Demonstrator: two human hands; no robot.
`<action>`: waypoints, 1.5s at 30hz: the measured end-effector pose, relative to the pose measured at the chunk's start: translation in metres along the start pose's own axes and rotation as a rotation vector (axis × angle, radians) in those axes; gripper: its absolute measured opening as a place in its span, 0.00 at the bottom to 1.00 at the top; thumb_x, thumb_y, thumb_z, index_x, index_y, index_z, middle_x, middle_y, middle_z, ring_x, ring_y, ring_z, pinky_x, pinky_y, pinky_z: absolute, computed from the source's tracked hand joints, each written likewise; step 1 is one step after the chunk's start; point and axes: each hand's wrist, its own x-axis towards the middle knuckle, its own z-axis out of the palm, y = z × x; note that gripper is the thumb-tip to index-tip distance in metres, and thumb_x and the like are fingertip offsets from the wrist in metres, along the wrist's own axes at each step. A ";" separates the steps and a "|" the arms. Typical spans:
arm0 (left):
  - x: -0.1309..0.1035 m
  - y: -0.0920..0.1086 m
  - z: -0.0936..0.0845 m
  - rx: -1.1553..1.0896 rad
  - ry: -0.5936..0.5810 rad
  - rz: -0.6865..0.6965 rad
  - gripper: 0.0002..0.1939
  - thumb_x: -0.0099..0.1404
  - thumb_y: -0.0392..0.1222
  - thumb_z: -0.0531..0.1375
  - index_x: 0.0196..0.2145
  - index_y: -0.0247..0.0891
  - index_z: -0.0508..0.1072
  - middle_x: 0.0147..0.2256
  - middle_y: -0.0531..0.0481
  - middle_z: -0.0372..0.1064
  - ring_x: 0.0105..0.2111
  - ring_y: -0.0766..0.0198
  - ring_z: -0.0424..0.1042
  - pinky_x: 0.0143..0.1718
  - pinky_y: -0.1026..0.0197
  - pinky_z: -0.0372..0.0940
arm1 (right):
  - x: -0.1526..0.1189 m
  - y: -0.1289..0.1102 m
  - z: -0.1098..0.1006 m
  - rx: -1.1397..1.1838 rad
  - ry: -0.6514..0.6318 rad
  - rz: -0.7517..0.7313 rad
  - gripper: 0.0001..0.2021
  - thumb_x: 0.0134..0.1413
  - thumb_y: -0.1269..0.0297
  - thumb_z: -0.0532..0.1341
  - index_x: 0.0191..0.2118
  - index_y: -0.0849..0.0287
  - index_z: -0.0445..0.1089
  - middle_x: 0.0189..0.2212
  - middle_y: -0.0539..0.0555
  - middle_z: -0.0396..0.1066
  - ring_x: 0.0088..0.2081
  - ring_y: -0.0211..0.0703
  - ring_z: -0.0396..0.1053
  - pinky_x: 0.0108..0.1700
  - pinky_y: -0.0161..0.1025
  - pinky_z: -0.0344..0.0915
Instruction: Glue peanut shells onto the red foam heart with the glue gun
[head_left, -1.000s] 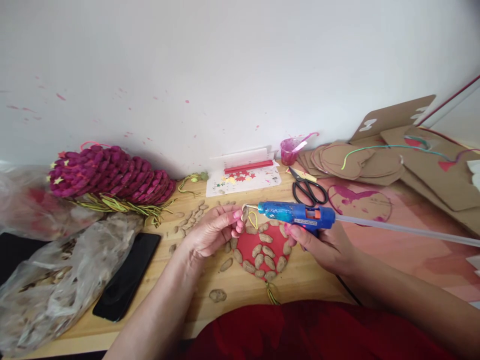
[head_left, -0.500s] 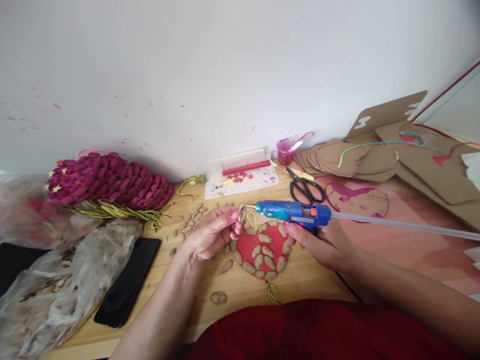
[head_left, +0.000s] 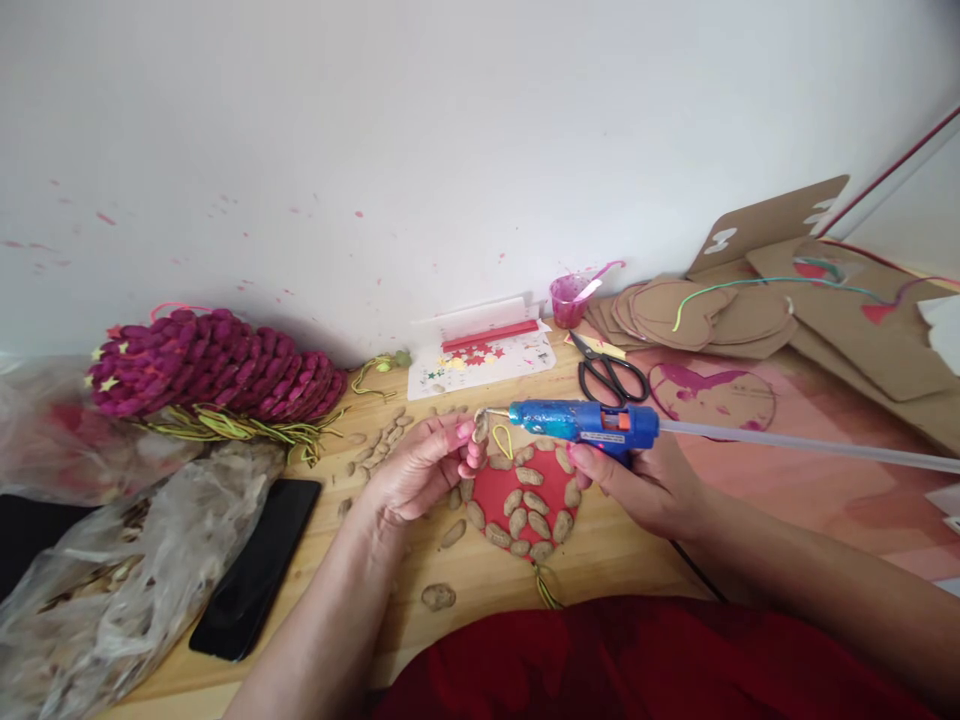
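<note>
a person's two bare hands are working over a wooden tabletop [head_left: 615, 575]. the left hand [head_left: 420, 468] is pinching a peanut [head_left: 481, 428] between thumb and fingertips, holding it up above the far left edge of a red card [head_left: 491, 490]. the right hand [head_left: 660, 490] is clamping its fingers around a blue glue gun [head_left: 577, 422], whose nozzle [head_left: 498, 412] is pointing left and reaching the peanut's upper end; whether the two are touching is too small to tell. a clear glue stick [head_left: 795, 444] is jutting out to the right from the gun's back.

the red card is lying between the hands, with glue-on-style rows of peanuts [head_left: 529, 477] sitting around its border and a cluster in its middle. a yellow loop [head_left: 510, 441] is showing at its far edge, and a green and yellow tassel [head_left: 548, 590] is trailing from its near tip.

loose peanuts [head_left: 453, 534] are lying to the card's left. black scissors [head_left: 609, 366] are resting just beyond the gun. at the near left, a phone [head_left: 259, 570] is lying beside a plastic bag [head_left: 157, 560]; farther left, purple ornaments [head_left: 202, 360] are leaning in a row. at the far side, small stars [head_left: 480, 355] are lying on white paper [head_left: 491, 376], left of a purple-stained cup [head_left: 568, 305]. cardboard cutouts [head_left: 679, 312] are piling up at the far right.
</note>
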 end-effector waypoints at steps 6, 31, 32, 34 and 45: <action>-0.001 0.000 0.001 0.010 0.003 0.009 0.21 0.53 0.49 0.76 0.24 0.31 0.73 0.24 0.51 0.67 0.23 0.72 0.63 0.24 0.70 0.57 | 0.000 0.001 -0.001 -0.012 -0.014 -0.002 0.11 0.66 0.61 0.62 0.30 0.56 0.69 0.26 0.50 0.66 0.26 0.38 0.65 0.29 0.37 0.68; 0.000 0.002 0.001 0.047 0.035 0.035 0.22 0.51 0.50 0.77 0.24 0.31 0.73 0.22 0.51 0.66 0.22 0.72 0.63 0.23 0.70 0.56 | 0.006 -0.007 -0.003 -0.103 -0.048 -0.091 0.10 0.67 0.66 0.59 0.31 0.55 0.66 0.25 0.49 0.68 0.27 0.38 0.66 0.30 0.37 0.65; 0.000 0.002 0.002 0.055 0.044 0.039 0.22 0.51 0.50 0.77 0.24 0.31 0.73 0.22 0.51 0.67 0.22 0.72 0.63 0.23 0.70 0.57 | 0.006 -0.008 -0.003 -0.106 -0.045 -0.087 0.10 0.67 0.66 0.59 0.31 0.55 0.67 0.25 0.49 0.68 0.26 0.39 0.66 0.30 0.37 0.65; 0.000 0.003 0.002 0.072 0.060 0.051 0.22 0.50 0.51 0.77 0.24 0.31 0.73 0.22 0.51 0.67 0.22 0.72 0.63 0.23 0.70 0.57 | 0.006 -0.009 -0.003 -0.101 -0.047 -0.066 0.11 0.66 0.65 0.60 0.30 0.55 0.67 0.23 0.49 0.69 0.25 0.39 0.66 0.29 0.37 0.65; 0.002 0.003 0.000 0.069 0.066 0.110 0.21 0.51 0.50 0.77 0.24 0.32 0.73 0.22 0.52 0.67 0.22 0.73 0.64 0.23 0.71 0.59 | 0.005 -0.016 -0.002 0.069 -0.107 -0.001 0.08 0.68 0.64 0.60 0.35 0.55 0.72 0.24 0.48 0.71 0.25 0.37 0.68 0.28 0.35 0.65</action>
